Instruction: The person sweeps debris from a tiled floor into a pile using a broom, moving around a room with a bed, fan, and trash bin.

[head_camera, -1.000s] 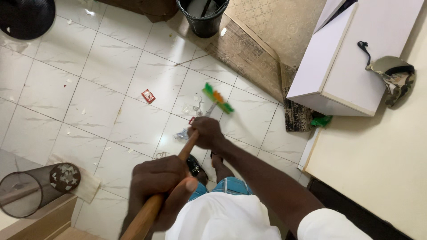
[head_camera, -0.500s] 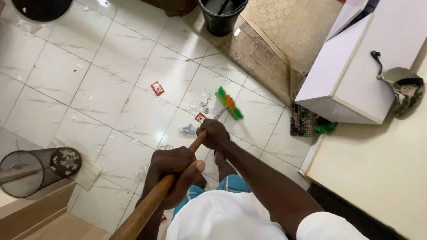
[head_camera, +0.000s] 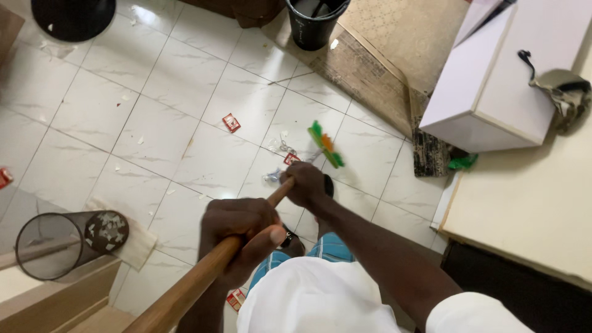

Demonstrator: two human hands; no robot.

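Observation:
Both my hands grip a broom with a long wooden handle (head_camera: 203, 271). My left hand (head_camera: 242, 229) holds the handle near its upper end, close to my body. My right hand (head_camera: 305, 183) holds it lower down, nearer the floor. The green and orange broom head (head_camera: 326, 143) rests on the white tiled floor (head_camera: 154, 105). Beside it lie scraps of litter: a small red packet (head_camera: 291, 158), a clear wrapper (head_camera: 273, 176) and another red packet (head_camera: 231, 123) further left.
A wire mesh bin (head_camera: 58, 240) lies tipped on its side at the lower left, with paper bits around it. A black bin (head_camera: 314, 21) stands at the top by a patterned rug (head_camera: 376, 61). A white cabinet (head_camera: 499, 80) with a cap (head_camera: 564, 92) stands right.
The view has shifted, so the floor and furniture sit slightly lower and to the right. The broom head stays near the litter; my hands keep their grip on the handle.

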